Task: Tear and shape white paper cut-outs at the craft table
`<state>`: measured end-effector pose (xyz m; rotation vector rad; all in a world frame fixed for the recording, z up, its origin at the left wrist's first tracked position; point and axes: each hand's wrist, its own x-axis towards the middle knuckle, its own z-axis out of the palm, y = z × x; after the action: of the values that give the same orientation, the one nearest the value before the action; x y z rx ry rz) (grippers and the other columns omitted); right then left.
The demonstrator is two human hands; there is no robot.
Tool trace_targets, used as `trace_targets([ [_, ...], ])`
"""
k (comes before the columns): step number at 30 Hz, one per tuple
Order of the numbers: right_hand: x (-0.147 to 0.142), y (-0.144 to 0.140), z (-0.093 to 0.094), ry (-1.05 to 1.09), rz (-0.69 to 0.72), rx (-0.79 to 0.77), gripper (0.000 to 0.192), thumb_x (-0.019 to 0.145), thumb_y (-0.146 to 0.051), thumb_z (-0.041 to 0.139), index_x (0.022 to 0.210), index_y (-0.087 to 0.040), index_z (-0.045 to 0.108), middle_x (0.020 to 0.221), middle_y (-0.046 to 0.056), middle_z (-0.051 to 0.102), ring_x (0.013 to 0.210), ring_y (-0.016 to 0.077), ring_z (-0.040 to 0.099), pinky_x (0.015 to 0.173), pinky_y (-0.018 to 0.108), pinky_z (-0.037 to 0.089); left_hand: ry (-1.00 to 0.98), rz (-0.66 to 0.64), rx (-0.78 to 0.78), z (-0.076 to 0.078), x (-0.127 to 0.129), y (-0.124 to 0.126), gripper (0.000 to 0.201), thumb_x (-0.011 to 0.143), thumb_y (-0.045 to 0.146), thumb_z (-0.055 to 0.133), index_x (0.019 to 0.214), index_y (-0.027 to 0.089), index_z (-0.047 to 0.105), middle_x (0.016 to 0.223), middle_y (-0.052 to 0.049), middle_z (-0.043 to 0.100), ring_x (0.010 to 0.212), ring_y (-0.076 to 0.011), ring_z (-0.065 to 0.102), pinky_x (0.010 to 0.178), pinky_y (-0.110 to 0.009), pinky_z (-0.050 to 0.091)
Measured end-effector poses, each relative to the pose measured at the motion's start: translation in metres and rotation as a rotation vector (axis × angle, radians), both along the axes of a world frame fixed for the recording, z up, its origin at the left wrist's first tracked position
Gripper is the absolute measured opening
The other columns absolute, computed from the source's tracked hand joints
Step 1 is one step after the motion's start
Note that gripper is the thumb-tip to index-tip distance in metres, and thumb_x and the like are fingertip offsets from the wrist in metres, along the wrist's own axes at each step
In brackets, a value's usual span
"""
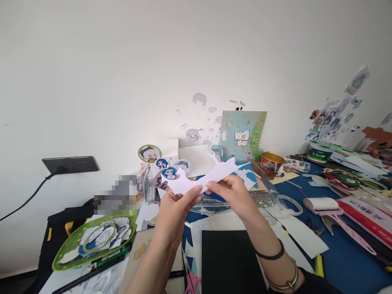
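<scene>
A white paper scrap with jagged, curved cut edges is held up over the desk between both hands. My left hand pinches its lower left part, thumb in front. On the lower middle edge my right hand grips it between thumb and fingers, close beside the left thumb. The scrap hides part of the things behind it. Below the hands lie a black sheet and pink-handled scissors, partly cut off by the bottom of the view.
A green leaf-shaped tray of paper cutouts stands at left. A pink lint roller, a tape roll and a red-and-gold tin are at right. Paper cutouts cling to the wall behind, near a blue picture board.
</scene>
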<state>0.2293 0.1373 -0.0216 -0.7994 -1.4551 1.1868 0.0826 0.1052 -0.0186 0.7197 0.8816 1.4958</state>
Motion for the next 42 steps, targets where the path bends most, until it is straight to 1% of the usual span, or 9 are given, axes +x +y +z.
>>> trace_targets([
  [4,0.005,0.002,0.000,0.013,-0.098,-0.005,0.022,0.072,-0.039,0.071,0.073,-0.017,0.070,0.069,0.005,0.071,0.070,0.0184,0.066,0.071,0.033,0.052,0.018,-0.022,0.019,0.001,-0.002,0.000,0.035,0.059,0.020,0.084,0.089,0.011,0.068,0.084,-0.004,0.073,0.073,-0.0109,0.067,0.070,-0.019,0.057],
  [7,0.007,0.002,0.001,-0.004,-0.130,0.004,0.023,0.074,-0.040,0.070,0.071,-0.017,0.069,0.068,0.005,0.071,0.068,0.0174,0.066,0.070,0.032,0.052,0.046,-0.015,0.042,0.001,-0.004,0.001,0.035,0.058,0.021,0.085,0.086,0.012,0.066,0.077,-0.002,0.072,0.071,-0.0099,0.066,0.072,-0.019,0.057],
  [10,0.004,-0.002,0.002,-0.009,-0.076,-0.014,0.023,0.075,-0.040,0.069,0.072,-0.017,0.070,0.070,0.004,0.071,0.070,0.0172,0.066,0.072,0.031,0.052,0.079,-0.003,0.041,0.000,-0.005,0.001,0.036,0.058,0.023,0.085,0.086,0.012,0.066,0.073,0.000,0.070,0.069,-0.0093,0.066,0.071,-0.018,0.056],
  [14,-0.003,-0.007,0.003,0.037,0.011,-0.051,0.019,0.073,-0.035,0.072,0.082,-0.019,0.072,0.078,0.003,0.072,0.074,0.0159,0.065,0.073,0.029,0.052,0.106,-0.008,0.038,0.003,-0.004,-0.001,0.037,0.056,0.026,0.086,0.086,0.012,0.069,0.073,-0.002,0.072,0.070,-0.0118,0.068,0.071,-0.020,0.057],
  [18,-0.005,-0.007,0.002,0.081,0.001,-0.045,0.015,0.075,-0.033,0.071,0.079,-0.018,0.071,0.071,0.000,0.069,0.068,0.0131,0.062,0.069,0.026,0.051,0.083,-0.037,0.048,0.008,-0.004,-0.005,0.031,0.058,0.025,0.085,0.083,0.013,0.072,0.081,-0.003,0.074,0.073,-0.0129,0.069,0.071,-0.020,0.058],
  [23,-0.004,-0.005,0.001,0.106,0.011,-0.028,0.015,0.075,-0.033,0.071,0.078,-0.018,0.070,0.070,0.000,0.068,0.067,0.0125,0.061,0.067,0.026,0.050,0.066,-0.092,0.062,0.009,-0.008,-0.006,0.027,0.064,0.025,0.081,0.087,0.014,0.073,0.086,-0.003,0.074,0.075,-0.0120,0.069,0.073,-0.020,0.058],
  [34,-0.004,-0.004,0.001,0.076,-0.012,-0.005,0.021,0.074,-0.038,0.070,0.074,-0.017,0.069,0.066,0.001,0.066,0.066,0.0151,0.061,0.066,0.029,0.051,0.040,-0.102,0.082,0.006,-0.011,-0.006,0.017,0.068,0.022,0.078,0.082,0.013,0.073,0.079,-0.002,0.070,0.071,-0.0101,0.066,0.074,-0.021,0.059],
  [38,-0.004,-0.005,0.002,0.067,-0.012,0.003,0.019,0.075,-0.037,0.069,0.077,-0.018,0.069,0.068,0.001,0.066,0.066,0.0151,0.061,0.067,0.028,0.051,0.039,-0.117,0.071,0.007,-0.011,-0.005,0.021,0.069,0.025,0.078,0.085,0.013,0.073,0.081,-0.003,0.072,0.071,-0.0113,0.067,0.073,-0.021,0.059],
  [42,-0.003,-0.004,0.003,0.045,-0.028,0.007,0.020,0.075,-0.037,0.068,0.078,-0.017,0.068,0.068,0.002,0.066,0.067,0.0158,0.061,0.067,0.029,0.051,0.049,-0.109,0.042,0.007,-0.011,-0.003,0.025,0.064,0.025,0.081,0.084,0.012,0.073,0.081,-0.005,0.073,0.072,-0.0147,0.070,0.070,-0.022,0.059],
])
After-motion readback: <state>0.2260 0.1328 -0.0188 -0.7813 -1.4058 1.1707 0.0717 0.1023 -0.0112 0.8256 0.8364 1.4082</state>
